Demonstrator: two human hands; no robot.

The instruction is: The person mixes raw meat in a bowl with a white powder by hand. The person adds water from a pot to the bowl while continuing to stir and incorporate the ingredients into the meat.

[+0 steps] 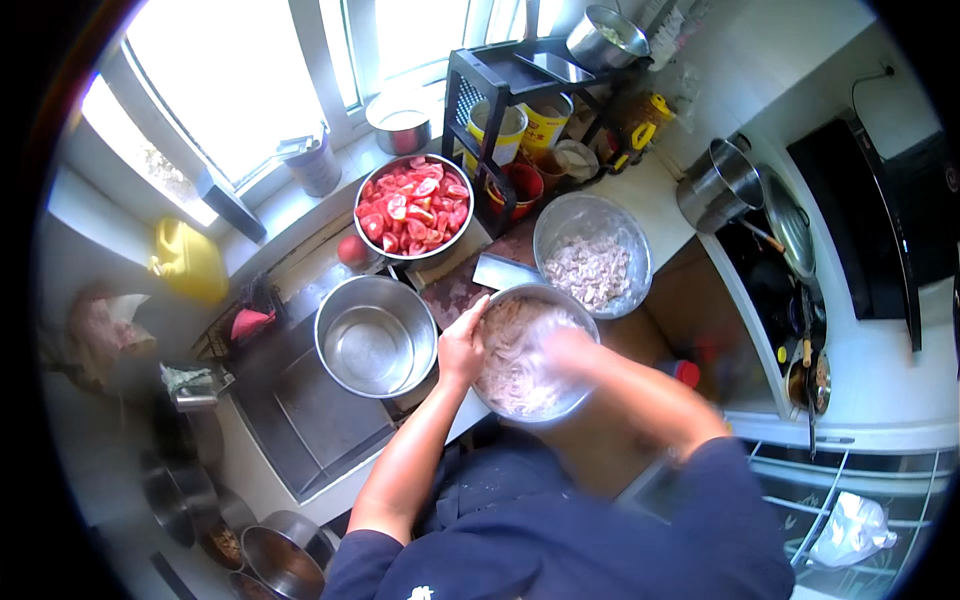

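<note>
My left hand grips the rim of a metal mixing bowl on its left side, thumb along the edge. Inside the bowl lies pale, floury sliced meat. My right hand is down in this meat and blurred by motion; its fingers cannot be made out. Just beyond, a second metal bowl contains more pale, coated meat pieces. A cleaver blade lies on the dark red cutting board beside both bowls. Left of my left hand stands an empty steel pot.
A bowl of cut tomatoes stands behind, with a whole tomato beside it. The sink is at left. A black shelf rack rises at the back. Pans rest near the stove at right; stacked pots are lower left.
</note>
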